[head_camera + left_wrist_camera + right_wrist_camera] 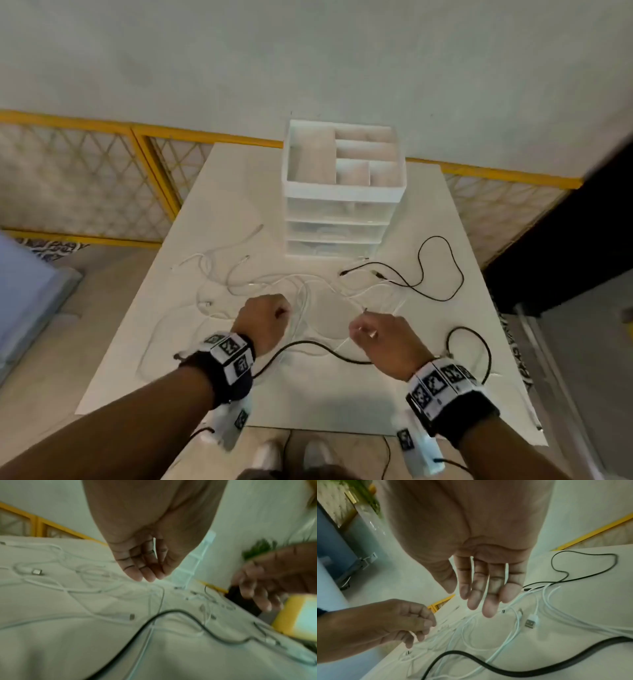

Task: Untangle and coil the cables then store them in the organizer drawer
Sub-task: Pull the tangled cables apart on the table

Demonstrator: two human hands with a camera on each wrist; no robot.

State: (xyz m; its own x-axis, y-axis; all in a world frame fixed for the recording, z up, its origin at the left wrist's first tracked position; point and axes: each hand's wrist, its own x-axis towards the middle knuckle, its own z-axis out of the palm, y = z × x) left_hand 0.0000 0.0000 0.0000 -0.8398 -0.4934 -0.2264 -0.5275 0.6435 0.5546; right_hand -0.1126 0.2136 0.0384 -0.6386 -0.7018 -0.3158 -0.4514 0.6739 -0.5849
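Head view: the white cables [301,291] lie in a loose tangle across the middle of the surface [342,404], below the organizer [342,192] at top centre, whose drawers all sit pushed in. Black cables [431,270] loop at centre right and along the lower middle. Your left hand [265,320] is curled above the tangle; your right hand [383,337] hovers beside it, and I cannot tell here whether it pinches a strand.

Left wrist view: your left hand's fingers [137,566] hang loosely bent, holding nothing, just above the white strands. A white plug [36,572] lies at centre left.

Right wrist view: your right hand's fingers [479,588] are extended and apart, empty, over the white cables. A USB plug [530,622] lies at centre right; the thick black cable [488,666] crosses the bottom.

Assessment: these cables are light, limp and smooth; they will likely snag at crossings rather than slide free. Take each at its stiff plug end and draw it out gently, not by the mid-length.
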